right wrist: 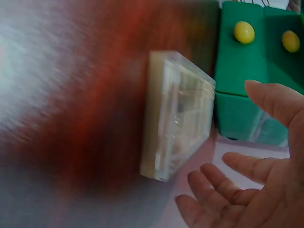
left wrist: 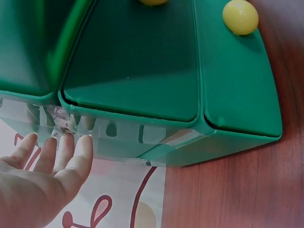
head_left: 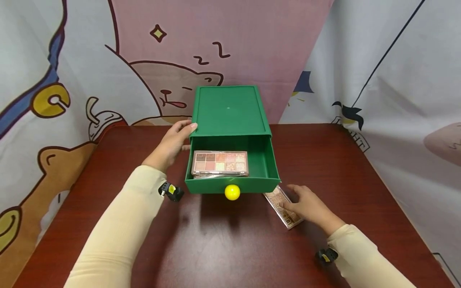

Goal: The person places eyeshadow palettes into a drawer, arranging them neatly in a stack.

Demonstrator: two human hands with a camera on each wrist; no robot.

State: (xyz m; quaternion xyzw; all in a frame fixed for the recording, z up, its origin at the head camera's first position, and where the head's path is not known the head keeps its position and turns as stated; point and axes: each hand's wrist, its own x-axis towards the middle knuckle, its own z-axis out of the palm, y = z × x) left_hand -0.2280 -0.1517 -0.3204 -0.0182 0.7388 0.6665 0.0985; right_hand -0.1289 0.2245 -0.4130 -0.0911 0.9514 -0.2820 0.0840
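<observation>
A green drawer cabinet (head_left: 230, 110) with yellow ball knobs stands on the table, its top drawer (head_left: 209, 186) pulled out. Inside the drawer, toward the left, an eyeshadow palette (head_left: 220, 162) lies on at least one more clear-edged case. My left hand (head_left: 172, 143) rests against the cabinet's left side, thumb near the top edge; its fingers (left wrist: 64, 159) extend to the taped side in the left wrist view. To the right of the drawer, another eyeshadow palette (head_left: 281, 206) lies on the table. Over it hovers my right hand (head_left: 311, 206), fingers spread; the palette (right wrist: 183, 118) looks blurred and apart from them.
Lower drawers with a yellow knob (left wrist: 240, 17) each are closed beneath the top one. A dark red wooden table (head_left: 230, 256) carries everything. Behind it hangs a printed cartoon curtain (head_left: 266, 40). The top drawer juts out over the tabletop and casts a shadow.
</observation>
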